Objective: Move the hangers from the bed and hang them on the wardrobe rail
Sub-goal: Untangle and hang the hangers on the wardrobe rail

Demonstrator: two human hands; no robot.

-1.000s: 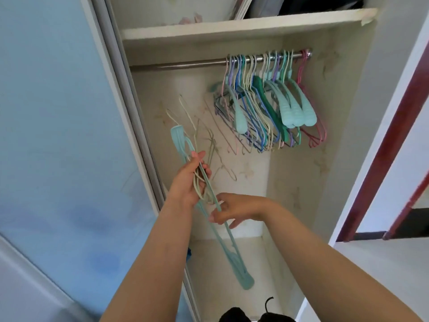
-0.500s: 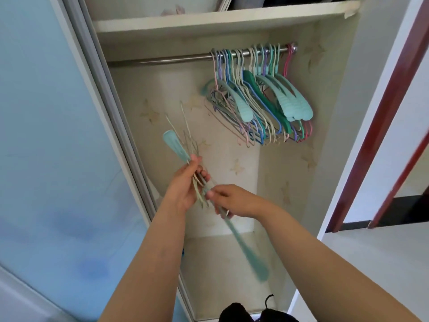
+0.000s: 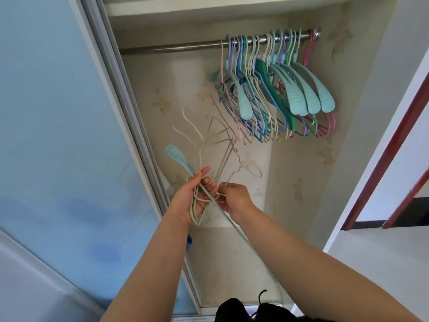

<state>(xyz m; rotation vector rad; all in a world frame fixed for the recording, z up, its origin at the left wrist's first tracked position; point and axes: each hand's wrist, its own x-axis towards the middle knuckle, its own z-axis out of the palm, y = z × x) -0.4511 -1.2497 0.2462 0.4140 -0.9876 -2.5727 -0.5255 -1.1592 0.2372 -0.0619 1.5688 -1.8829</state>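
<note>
Thin cream wire hangers [image 3: 199, 173] are being gripped in a bundle by the left hand [image 3: 197, 194]; one is being pinched by the right hand [image 3: 234, 197], below the steel rail's [image 3: 176, 46] bare left end.

The teal hanger [image 3: 178, 156] passes behind the right hand [image 3: 234, 199]; its lower end, toward 5 o'clock, is hidden behind the right forearm. The hooks of the cream wire hangers [image 3: 202, 140] are partly covered by the left hand [image 3: 197, 196], so their count cannot be told. On the rail [image 3: 174, 46], the hung hangers [image 3: 274, 96] overlap too densely to count. The shelf [image 3: 209, 8] is cut off at 12 o'clock. A dark object [image 3: 234, 310] at 6 o'clock is cut off and cannot be identified.
</note>
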